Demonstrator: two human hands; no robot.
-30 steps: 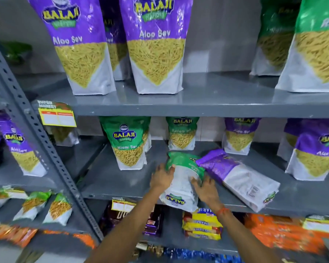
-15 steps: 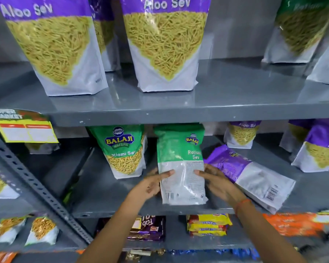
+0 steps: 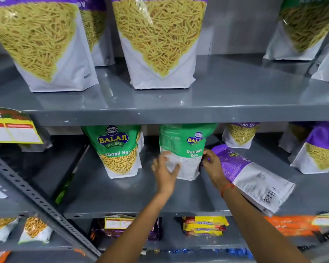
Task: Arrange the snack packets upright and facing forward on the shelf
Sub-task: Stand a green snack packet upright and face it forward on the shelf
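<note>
Grey metal shelf [image 3: 122,196], snack aisle, both my hands on one packet.

Left hand [image 3: 164,171] and right hand [image 3: 212,164] have fingers clamped on the sides of the green Ratlami Sev packet [image 3: 184,149], upright mid-shelf, back side out. Purple packet [image 3: 249,177] lies flat just right; another green packet [image 3: 118,149] stands left.

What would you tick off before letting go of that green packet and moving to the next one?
1. Green Ratlami Sev packet upright: ok.
2. Its front faces forward: not ok, the printed back panel shows.
3. Both hands hold it: ok, left hand and right hand at its sides.
4. Base flat on the middle shelf: cannot tell.
5. Purple packet upright: not ok, it lies flat, barcode side up.
6. Neighbouring green packet upright, front forward: ok.
</note>
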